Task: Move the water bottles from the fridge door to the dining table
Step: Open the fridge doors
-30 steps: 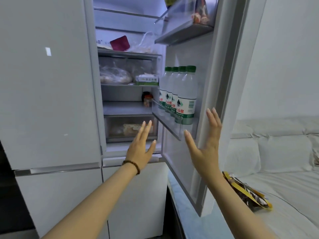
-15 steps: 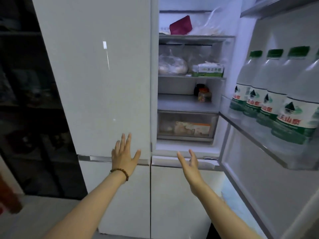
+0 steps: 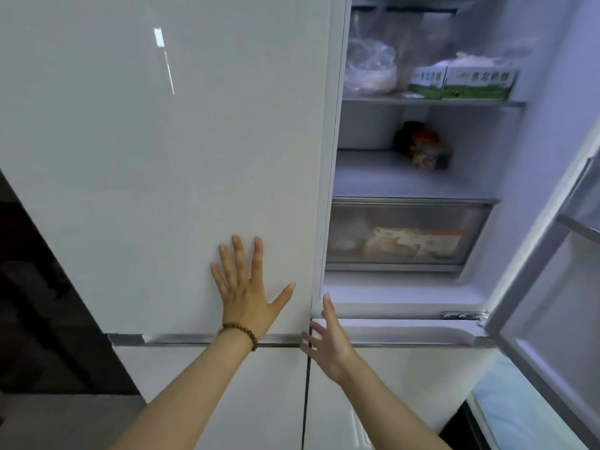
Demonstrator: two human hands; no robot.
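No water bottle is in view now. The white fridge's left upper door (image 3: 162, 164) is closed and fills the left half of the frame. My left hand (image 3: 248, 289), with a bead bracelet at the wrist, lies flat and spread against that door near its lower right corner. My right hand (image 3: 328, 339) is open with fingers apart, at the seam below the open compartment, by the left door's lower right edge. The right fridge door (image 3: 548, 287) stands open at the far right; only its inner frame and a rail of its shelf show.
Inside the open compartment are a clear bag (image 3: 370, 68), two green-and-white cartons (image 3: 461, 81), a small jar (image 3: 428, 151) and a clear drawer (image 3: 406, 235). Lower drawer fronts (image 3: 233, 401) sit below. A dark space (image 3: 39, 303) lies left of the fridge.
The view has swung left and closer to the fridge, so the bottles on the door shelf left the frame. My left hand went flat onto the closed door; my right hand reached its edge.
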